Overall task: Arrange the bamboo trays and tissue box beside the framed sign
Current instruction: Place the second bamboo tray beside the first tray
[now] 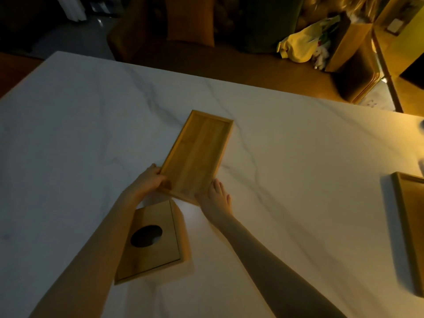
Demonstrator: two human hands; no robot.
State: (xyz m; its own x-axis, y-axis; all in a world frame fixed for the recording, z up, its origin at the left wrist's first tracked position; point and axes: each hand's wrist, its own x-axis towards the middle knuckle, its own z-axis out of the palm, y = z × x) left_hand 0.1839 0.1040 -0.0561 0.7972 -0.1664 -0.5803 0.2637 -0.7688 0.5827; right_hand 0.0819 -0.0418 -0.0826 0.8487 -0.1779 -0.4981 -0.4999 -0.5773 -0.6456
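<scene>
A long bamboo tray (198,152) lies flat on the white marble table (80,134), angled away from me. My left hand (149,180) grips its near left corner, thumb inside the rim. My right hand (216,198) rests against the tray's near right corner, fingers flat on the table beside the edge. Just below my left wrist sits a bamboo tissue box (153,242) with a dark oval opening in its lid. A second bamboo tray (410,228) is cut off by the right edge of the view. No framed sign is visible.
The table's far edge runs diagonally across the top. Beyond it are a brown chair (358,72), a yellow bag (300,45) and dim floor. A pale object (421,166) shows at the right edge above the second tray.
</scene>
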